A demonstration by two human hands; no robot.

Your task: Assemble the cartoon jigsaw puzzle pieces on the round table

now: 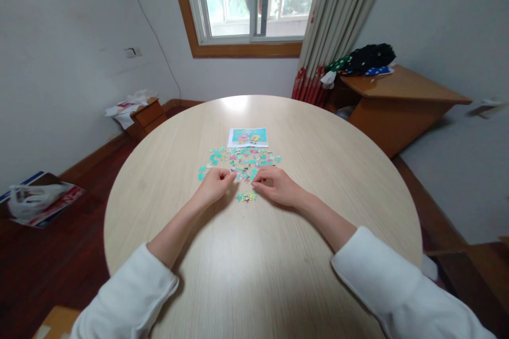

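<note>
Loose jigsaw puzzle pieces (248, 158), mostly turquoise with pink and yellow bits, lie spread over the middle of the table. Closer to me is a small joined section of puzzle (247, 197) with a yellow cartoon face. My left hand (217, 184) is curled closed at the left edge of the loose pieces; whatever its fingers hold is hidden. On the right side, my right hand (275, 184) has thumb and fingers bent together beside the pieces, and I cannot make out anything in the pinch. Behind the pieces lies a printed reference picture (248, 137) of cartoon figures.
Everything lies on a round pale wooden table (254, 270). A brown desk (405, 87) with dark clothes (369, 58) stands at the back right, next to a curtain (330, 21). A small wooden cabinet (149, 116) is at the back left. A window (254, 0) is ahead.
</note>
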